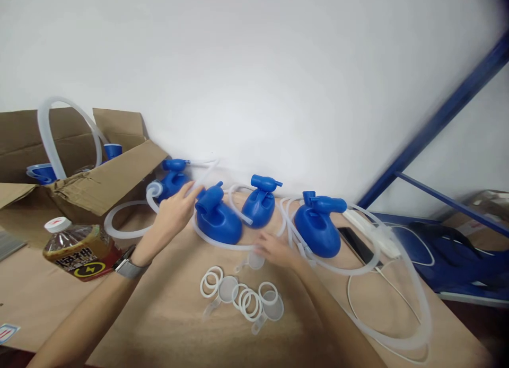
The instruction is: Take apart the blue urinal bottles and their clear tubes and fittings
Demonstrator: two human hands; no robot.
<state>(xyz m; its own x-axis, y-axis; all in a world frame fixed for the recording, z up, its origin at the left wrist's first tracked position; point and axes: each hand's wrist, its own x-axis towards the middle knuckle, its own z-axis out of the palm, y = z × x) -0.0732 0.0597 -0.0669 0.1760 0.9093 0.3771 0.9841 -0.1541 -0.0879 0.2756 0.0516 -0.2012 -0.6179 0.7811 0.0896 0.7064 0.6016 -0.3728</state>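
Observation:
My left hand (175, 211) reaches to a blue plastic urinal bottle (220, 225), its bent fingers at the neck. A translucent tube (207, 172) passes close behind the fingertips. My right hand (274, 250), smeared by motion, hovers low over a translucent round cap (255, 260) with a tab; whether it grips the cap cannot be made out. Nearer me lie several white rings (251, 304) and two more translucent caps, one at left (228, 289) and one at right (274, 308). Other blue bottles stand behind at left (175, 183), in the middle (258, 206) and at right (318, 233).
An open cardboard box (107, 172) with blue bottles and a tube stands at left. Before it is a drink bottle (81, 251) with a white lid. At right lie a phone (358, 246), a white power strip (371, 233) and looping tubes, beside a blue metal frame (437, 116).

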